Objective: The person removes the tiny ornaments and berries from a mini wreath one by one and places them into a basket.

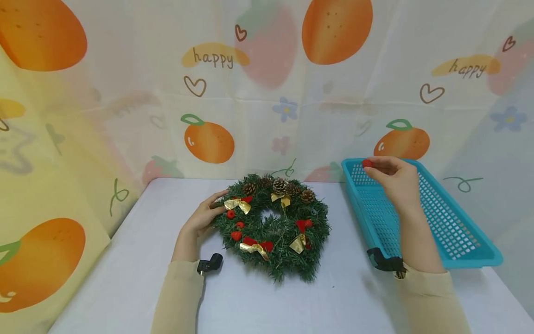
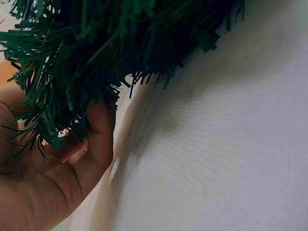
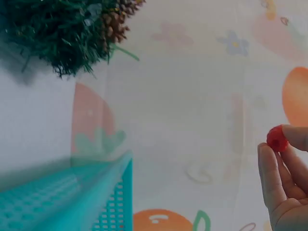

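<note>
A green Christmas wreath [image 1: 275, 266] lies on the white table, dressed with pine cones [image 1: 279, 186], gold and red bows [image 1: 255, 247] and several red berries [image 1: 236, 235]. My left hand [image 1: 203, 217] grips its left edge; in the left wrist view that hand's fingers [image 2: 101, 144] curl up under the green needles. Between thumb and fingertips, my right hand [image 1: 398, 183] pinches a red artificial raspberry [image 3: 276, 139], held above the far part of a turquoise plastic basket [image 1: 360, 213]. In the right wrist view the raspberry's hollow side shows.
The basket stands along the table's right side, its perforated floor partly hidden by my right forearm. A cloth [image 1: 267, 134] printed with oranges and strawberries hangs right behind the table. White tabletop [image 1: 137, 260] shows left of the wreath.
</note>
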A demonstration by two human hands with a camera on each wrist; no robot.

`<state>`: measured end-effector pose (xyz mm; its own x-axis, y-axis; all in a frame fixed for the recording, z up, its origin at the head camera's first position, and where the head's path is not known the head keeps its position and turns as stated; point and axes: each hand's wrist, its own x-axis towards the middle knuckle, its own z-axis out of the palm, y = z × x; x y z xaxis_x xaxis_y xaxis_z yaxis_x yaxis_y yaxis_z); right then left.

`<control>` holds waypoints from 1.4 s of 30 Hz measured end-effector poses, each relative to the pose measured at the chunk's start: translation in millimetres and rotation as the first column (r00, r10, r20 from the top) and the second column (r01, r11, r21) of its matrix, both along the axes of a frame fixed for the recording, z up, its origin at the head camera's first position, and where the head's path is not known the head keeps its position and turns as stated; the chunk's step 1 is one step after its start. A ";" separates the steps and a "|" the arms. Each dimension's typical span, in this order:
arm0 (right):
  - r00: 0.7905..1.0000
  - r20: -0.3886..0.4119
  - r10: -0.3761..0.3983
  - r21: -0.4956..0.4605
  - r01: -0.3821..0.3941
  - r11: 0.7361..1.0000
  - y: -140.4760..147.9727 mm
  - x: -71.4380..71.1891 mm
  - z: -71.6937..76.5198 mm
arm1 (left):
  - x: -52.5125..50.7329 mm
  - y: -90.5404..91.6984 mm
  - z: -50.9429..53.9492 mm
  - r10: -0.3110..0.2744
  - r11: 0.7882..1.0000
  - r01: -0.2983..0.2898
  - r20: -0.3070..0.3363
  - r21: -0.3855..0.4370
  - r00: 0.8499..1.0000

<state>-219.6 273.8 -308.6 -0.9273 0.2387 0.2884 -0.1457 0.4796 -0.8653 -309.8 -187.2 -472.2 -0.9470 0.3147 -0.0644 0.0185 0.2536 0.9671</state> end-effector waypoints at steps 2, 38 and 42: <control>1.000 -0.003 -0.020 -0.025 0.020 1.000 4.8 -1.2 2.6 | 0.5 -0.2 1.0 0.000 1.000 0.000 -0.006 -0.003 1.000; 0.982 0.191 -0.013 -0.466 0.102 0.879 93.9 -29.6 -37.2 | 0.6 3.0 4.1 0.006 1.000 -0.005 0.038 -0.015 0.999; 0.967 0.252 -0.022 -0.310 0.102 0.945 93.8 -37.5 -41.0 | 1.8 0.5 4.6 0.007 1.000 -0.007 0.046 -0.005 0.999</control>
<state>-257.0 367.7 -349.5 -0.9396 0.3395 -0.0436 0.1085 0.1747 -0.9786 -308.0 -186.8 -467.5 -0.9452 0.3079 -0.1091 -0.0275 0.2578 0.9658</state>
